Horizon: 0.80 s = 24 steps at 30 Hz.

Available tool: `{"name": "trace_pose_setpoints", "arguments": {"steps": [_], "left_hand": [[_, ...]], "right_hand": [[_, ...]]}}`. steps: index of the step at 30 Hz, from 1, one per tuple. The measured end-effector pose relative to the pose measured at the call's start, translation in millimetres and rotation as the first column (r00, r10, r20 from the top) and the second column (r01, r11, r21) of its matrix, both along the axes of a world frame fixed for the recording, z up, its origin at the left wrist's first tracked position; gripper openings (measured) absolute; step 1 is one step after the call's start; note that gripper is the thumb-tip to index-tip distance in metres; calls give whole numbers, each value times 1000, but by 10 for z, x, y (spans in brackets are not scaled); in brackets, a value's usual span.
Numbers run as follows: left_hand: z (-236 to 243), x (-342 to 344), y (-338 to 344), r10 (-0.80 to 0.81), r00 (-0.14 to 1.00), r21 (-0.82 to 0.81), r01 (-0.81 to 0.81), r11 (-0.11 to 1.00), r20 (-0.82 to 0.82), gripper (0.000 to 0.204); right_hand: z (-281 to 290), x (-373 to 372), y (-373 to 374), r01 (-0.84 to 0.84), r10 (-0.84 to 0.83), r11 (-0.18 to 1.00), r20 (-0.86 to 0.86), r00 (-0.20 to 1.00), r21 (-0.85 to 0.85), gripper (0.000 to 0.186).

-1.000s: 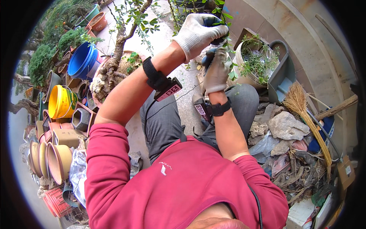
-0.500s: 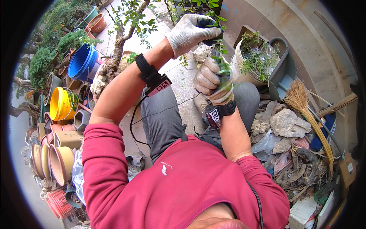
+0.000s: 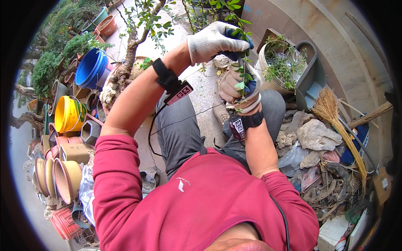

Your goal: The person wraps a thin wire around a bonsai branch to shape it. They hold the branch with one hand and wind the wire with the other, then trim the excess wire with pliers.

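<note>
the left hand (image 3: 213,39), gloved, was closed over the top of a leafy twig (image 3: 242,67), and the right hand (image 3: 239,85) gripped the same twig just below it, above the person's knees. a white pot of greenery (image 3: 278,69) and a grey dustpan (image 3: 312,77) stood just behind, with rubble (image 3: 316,136) and a straw broom (image 3: 335,117) to the right. stacked pots (image 3: 69,113) and a gnarled bonsai trunk (image 3: 125,69) crowded the left.

Garden yard: stacked pots (image 3: 63,175), broom (image 3: 335,121)

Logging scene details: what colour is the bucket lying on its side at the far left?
Yellow; the bucket shows best in the head view.
</note>
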State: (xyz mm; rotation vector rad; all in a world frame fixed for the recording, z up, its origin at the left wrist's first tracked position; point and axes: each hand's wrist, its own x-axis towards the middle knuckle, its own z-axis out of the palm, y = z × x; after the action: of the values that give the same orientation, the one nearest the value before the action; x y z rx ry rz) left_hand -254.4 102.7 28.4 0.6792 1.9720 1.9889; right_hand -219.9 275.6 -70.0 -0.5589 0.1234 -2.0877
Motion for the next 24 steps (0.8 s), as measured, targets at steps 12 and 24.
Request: {"name": "trace_pose_setpoints", "arguments": {"steps": [12, 24], "left_hand": [[158, 139, 142, 252, 874, -227, -368, 902, -415, 33], [68, -4, 173, 266, 758, -334, -535, 776, -596, 25]], "right_hand": [[-208, -137, 26, 232, -229, 967, 39, 973, -107, 41], [-82, 315, -244, 469, -565, 773, 124, 816, 428, 33]]}}
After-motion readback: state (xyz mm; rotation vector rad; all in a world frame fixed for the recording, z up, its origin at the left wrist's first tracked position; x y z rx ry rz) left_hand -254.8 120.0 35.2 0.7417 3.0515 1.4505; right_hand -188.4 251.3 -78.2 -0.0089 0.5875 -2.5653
